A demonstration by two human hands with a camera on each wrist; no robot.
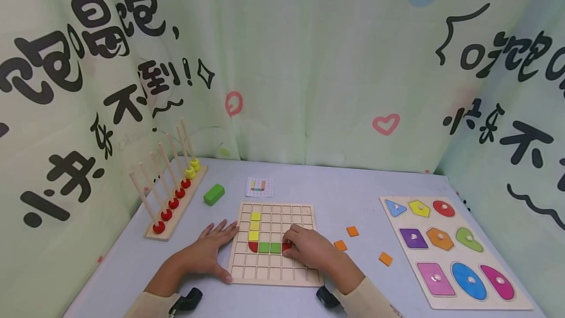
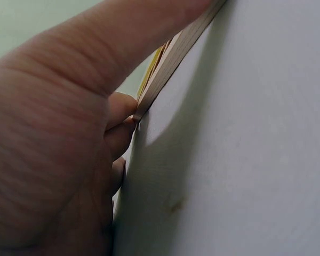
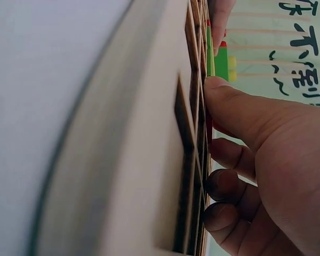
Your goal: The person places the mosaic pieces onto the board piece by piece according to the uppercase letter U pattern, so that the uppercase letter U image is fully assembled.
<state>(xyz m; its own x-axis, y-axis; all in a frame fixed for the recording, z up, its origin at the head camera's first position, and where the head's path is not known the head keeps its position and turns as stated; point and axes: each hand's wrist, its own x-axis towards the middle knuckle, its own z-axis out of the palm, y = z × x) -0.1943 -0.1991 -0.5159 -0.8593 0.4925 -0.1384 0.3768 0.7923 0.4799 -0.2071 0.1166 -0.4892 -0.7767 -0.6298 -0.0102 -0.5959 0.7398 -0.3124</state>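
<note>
A wooden grid board (image 1: 275, 273) lies on the table. In its cells sit a column of yellow squares (image 1: 254, 225), a red rounded tile (image 1: 253, 247) and two green squares (image 1: 269, 248). At the right end of that row my right hand (image 1: 311, 249) pinches another red tile (image 1: 286, 247) between thumb and fingers, down at the grid; the right wrist view shows its red edge beside the thumb. My left hand (image 1: 207, 248) lies with fingers spread, thumb and fingertips touching the board's left edge. In the left wrist view, the thumb (image 2: 112, 42) rests along that edge.
Behind the board lies a small pattern card (image 1: 259, 187), with a green block (image 1: 214, 194) to its left. A peg stand (image 1: 176, 205) with red and yellow beads stands far left. Several orange squares (image 1: 352, 231) lie right of the board, near a shape puzzle (image 1: 446, 254).
</note>
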